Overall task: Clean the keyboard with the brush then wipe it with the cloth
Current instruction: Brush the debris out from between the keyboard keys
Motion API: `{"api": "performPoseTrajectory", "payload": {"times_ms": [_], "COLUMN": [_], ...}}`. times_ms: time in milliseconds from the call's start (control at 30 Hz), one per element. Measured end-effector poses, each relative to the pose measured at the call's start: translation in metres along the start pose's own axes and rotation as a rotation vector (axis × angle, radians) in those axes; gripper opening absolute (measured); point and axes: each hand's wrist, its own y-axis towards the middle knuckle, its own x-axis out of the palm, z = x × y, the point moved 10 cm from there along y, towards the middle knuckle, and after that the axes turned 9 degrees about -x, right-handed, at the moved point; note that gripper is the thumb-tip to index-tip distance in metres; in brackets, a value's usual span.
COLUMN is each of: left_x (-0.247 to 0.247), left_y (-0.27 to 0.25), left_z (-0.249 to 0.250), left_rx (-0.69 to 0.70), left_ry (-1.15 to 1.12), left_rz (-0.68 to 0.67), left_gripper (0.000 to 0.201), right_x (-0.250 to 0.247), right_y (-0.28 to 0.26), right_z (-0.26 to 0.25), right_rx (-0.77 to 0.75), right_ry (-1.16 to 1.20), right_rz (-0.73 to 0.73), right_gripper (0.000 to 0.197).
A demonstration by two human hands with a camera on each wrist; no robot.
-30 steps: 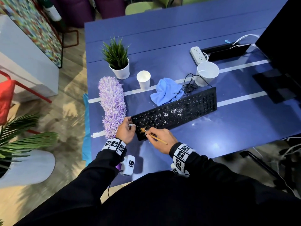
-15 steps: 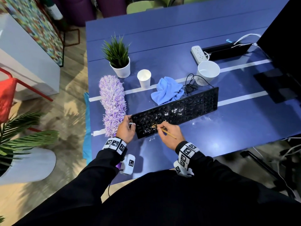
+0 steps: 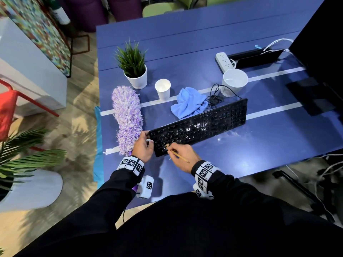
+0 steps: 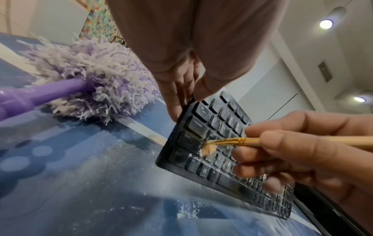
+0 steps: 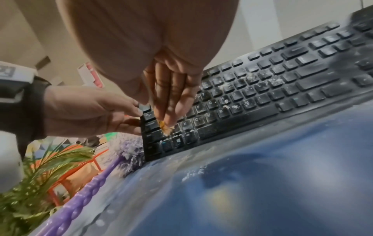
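A purple duster (image 3: 128, 117) lies at the left of the blue table (image 3: 259, 154), just beside the left hand (image 3: 143, 145), whose fingers and thumb clasp the left end of the black keyboard (image 3: 200, 127). The right hand (image 3: 182, 156) pinches a thin brush (image 4: 232, 142), bristles on the powder-flecked keys at the keyboard's left end. The blue cloth (image 3: 189, 102) sits crumpled behind the keyboard
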Motion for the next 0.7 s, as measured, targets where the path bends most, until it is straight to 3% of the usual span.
{"api": "performPoseTrajectory", "payload": {"times_ms": [67, 233, 333, 467, 600, 700], "left_x": [-0.001, 0.0, 0.0, 0.001, 0.0, 0.003], "left_y": [0.0, 0.003, 0.002, 0.0, 0.0, 0.003], "left_z": [0.0, 0.0, 0.001, 0.003, 0.002, -0.002], "left_rx": [0.001, -0.02, -0.005, 0.006, -0.01, -0.014], "left_ry": [0.006, 0.013, 0.015, 0.018, -0.014, -0.002], "left_rz": [0.004, -0.01, -0.007, -0.002, 0.002, -0.005], "left_gripper": [0.027, 0.028, 0.027, 0.025, 0.032, 0.035], "right_x": [0.0, -0.023, -0.014, 0.024, -0.003, 0.0], "right_y": [0.001, -0.016, -0.011, 0.003, 0.002, -0.001], "right_z": [0.0, 0.041, 0.035, 0.001, 0.016, 0.022], "right_rx": [0.012, 0.218, 0.157, 0.008, 0.095, 0.094], "right_ry": [-0.016, -0.005, 0.0, -0.047, -0.06, -0.046], "right_rz": [0.02, 0.134, 0.081, -0.1, 0.034, -0.018], "right_gripper": [0.011, 0.005, 0.004, 0.008, 0.007, 0.009]}}
